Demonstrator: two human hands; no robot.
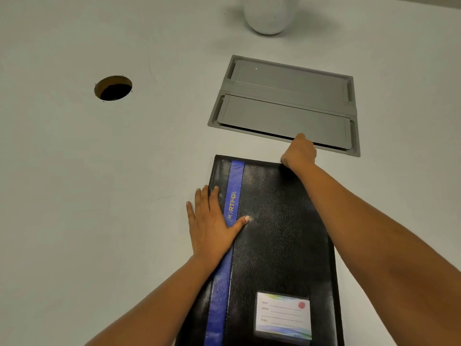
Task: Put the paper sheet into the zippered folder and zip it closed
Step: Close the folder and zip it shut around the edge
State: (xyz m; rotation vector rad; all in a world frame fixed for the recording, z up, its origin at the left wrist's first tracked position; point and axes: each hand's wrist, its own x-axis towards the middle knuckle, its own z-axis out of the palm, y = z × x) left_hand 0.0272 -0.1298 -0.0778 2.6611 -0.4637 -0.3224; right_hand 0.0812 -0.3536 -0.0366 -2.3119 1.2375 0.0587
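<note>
The black folder lies shut on the near right of the surface, with its blue stripe up. The left hand lies flat on its left edge with fingers straight. It holds nothing and likely presses so the folder cannot slide. The right hand is at the far right corner of the folder. It is curled tight, likely pinching the zip pull, but the hand hides the pull. The paper cannot be seen and is likely inside.

The surface is white and smooth. A grey hatch sits just past the folder. A white round pot stands at the far edge. A round hole is far left.
</note>
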